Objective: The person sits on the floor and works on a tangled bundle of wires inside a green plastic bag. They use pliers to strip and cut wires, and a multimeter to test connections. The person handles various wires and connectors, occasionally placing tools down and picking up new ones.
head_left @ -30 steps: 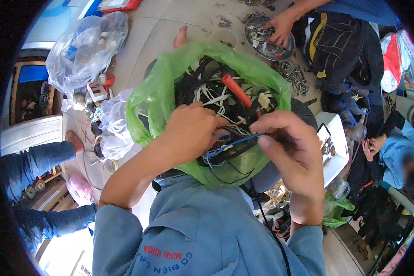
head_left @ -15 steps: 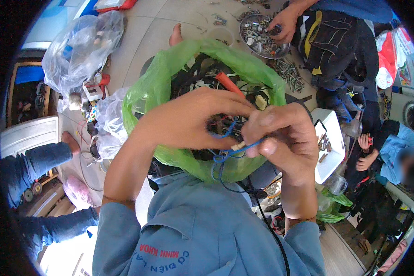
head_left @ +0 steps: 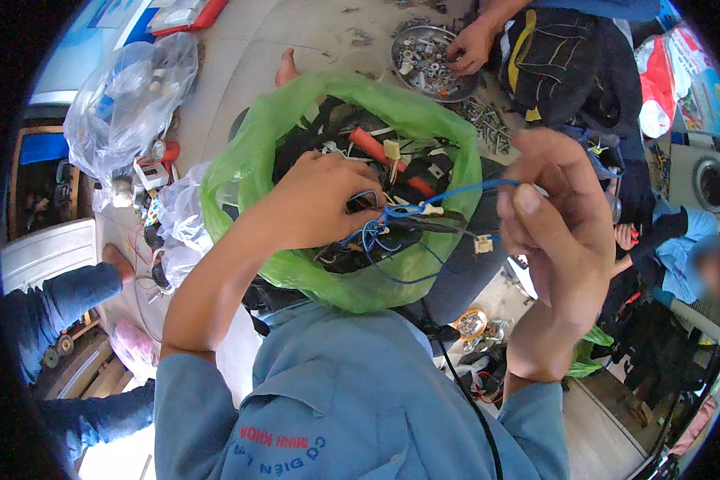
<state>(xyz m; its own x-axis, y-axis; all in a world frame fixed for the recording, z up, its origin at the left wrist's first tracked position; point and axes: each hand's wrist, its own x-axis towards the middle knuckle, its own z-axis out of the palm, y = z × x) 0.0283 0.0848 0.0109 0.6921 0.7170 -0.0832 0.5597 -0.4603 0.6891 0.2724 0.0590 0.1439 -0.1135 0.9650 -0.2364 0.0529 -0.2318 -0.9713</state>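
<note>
Work in hand, as judged from the view: one blue wire [head_left: 472, 190] is being drawn out of a tangle and sorted from it. The right hand [head_left: 558, 212] is beyond the right edge of the green bag [head_left: 230, 180], thumb and forefinger closed in a pinch on the wire's outer end. The left hand [head_left: 320, 198] reaches over the bag's left edge, its fingers bent and narrow among the wires; whether they grip the blue strand or merely press beside it cannot be told.

Next move, in this inspector's judgement: it calls for the left hand to steady the tangle while the right keeps a light pull, with the knot eased loose rather than forced.

Condition and position: the blue wire runs nearly taut from the pinch, across the bag's right edge, to a loose blue knot [head_left: 374, 234] above the bag's near half. A pale connector [head_left: 432, 210] sits along the run. A white connector [head_left: 483, 243] hangs just outside the right edge, below the taut stretch; which lead carries it is unclear. A thin dark wire [head_left: 404, 280] loops along the near edge. Toward the far edge lie a red tube [head_left: 368, 144], tilted, and a cream connector [head_left: 392, 150].
</note>
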